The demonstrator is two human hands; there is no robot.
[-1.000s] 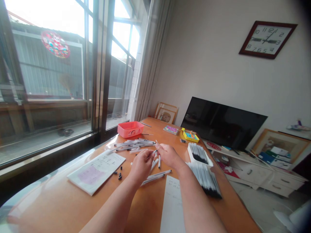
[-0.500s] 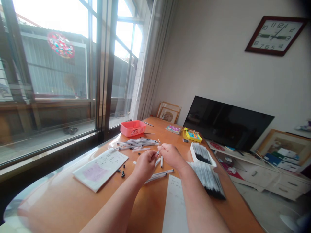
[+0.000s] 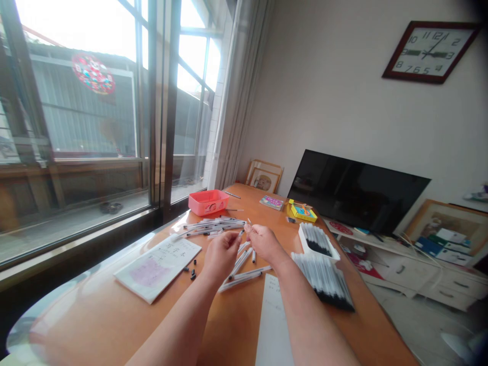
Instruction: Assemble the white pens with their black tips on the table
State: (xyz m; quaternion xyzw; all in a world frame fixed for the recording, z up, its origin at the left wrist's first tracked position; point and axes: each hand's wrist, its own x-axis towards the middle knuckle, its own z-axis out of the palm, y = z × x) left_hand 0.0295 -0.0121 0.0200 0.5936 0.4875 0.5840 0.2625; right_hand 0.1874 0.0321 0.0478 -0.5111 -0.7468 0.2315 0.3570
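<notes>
Standing left of your bench, a glazed sliding window carries a round red decoration. Lying flat on the bench is a writing exercise book, its cover marked with handwriting and a mauve panel. Just right of it sit several small black pen caps. Beyond these stands a pink plastic basket, with a heap of loose pens in front of it. Your left hand is raised over the bench, thumb and forefinger pinched on a small dark piece, too small to identify. More loose pens lie below and between your hands. Your right hand, just beside the left, has its grip closed on a slender pen part, whose pale end projects above the thumb. Under your right forearm is a handwritten sheet. Behind are a colourful booklet and a yellow box. To the right, a white tray holds black-ended pens; a larger bundle of pens lies just in front.
</notes>
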